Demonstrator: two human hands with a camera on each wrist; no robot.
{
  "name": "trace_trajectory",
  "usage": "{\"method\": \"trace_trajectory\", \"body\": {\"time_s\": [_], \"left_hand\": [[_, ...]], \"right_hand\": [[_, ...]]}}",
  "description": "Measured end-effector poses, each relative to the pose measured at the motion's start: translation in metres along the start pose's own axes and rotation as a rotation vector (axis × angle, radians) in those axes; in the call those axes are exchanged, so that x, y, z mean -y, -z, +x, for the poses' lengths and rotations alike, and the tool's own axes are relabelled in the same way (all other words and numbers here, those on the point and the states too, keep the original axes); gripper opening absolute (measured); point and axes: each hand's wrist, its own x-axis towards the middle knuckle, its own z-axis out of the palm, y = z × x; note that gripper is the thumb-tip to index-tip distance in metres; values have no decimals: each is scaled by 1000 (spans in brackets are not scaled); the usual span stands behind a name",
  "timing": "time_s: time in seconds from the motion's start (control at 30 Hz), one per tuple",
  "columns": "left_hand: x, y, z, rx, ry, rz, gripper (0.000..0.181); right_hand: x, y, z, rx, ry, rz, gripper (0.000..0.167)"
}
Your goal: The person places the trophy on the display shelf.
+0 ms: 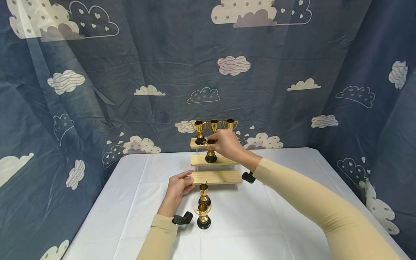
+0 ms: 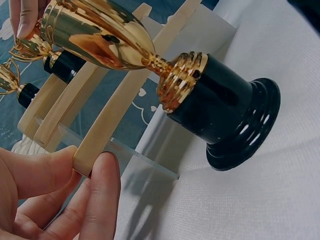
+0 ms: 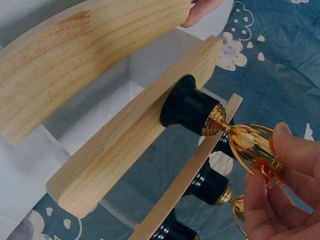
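Observation:
A small gold trophy cup with a black base (image 3: 187,107) stands on the middle step of a three-step wooden stand (image 1: 216,177). My right hand (image 1: 225,144) pinches that cup by its rim and handle, between thumb and fingers. At the stand's front left corner, my left hand (image 1: 178,187) grips the end of the lowest board (image 2: 107,122) between thumb and fingers. Three more trophies (image 1: 199,131) stand in a row on the top step, partly behind my right hand. Two trophies (image 1: 203,216) stand on the table, one behind the other, just in front of the stand.
A white cloth covers the table (image 1: 260,216). Behind it and at both sides hangs a dark blue curtain (image 1: 182,47) with cloud prints. The bottom board has no trophy on it. Clear supports (image 2: 145,157) hold up the boards.

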Motion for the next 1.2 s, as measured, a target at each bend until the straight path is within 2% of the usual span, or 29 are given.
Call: {"method": "trace_trajectory", "body": {"time_s": [0.47,1.2], "left_hand": [[-1,0,-1,-7,0,6,43],[-1,-1,0,-9,3,1,42]], "right_hand": [[0,-5,10,4,-22,-6,34],[-2,-9,7,-17,-11,-58,42]]}}
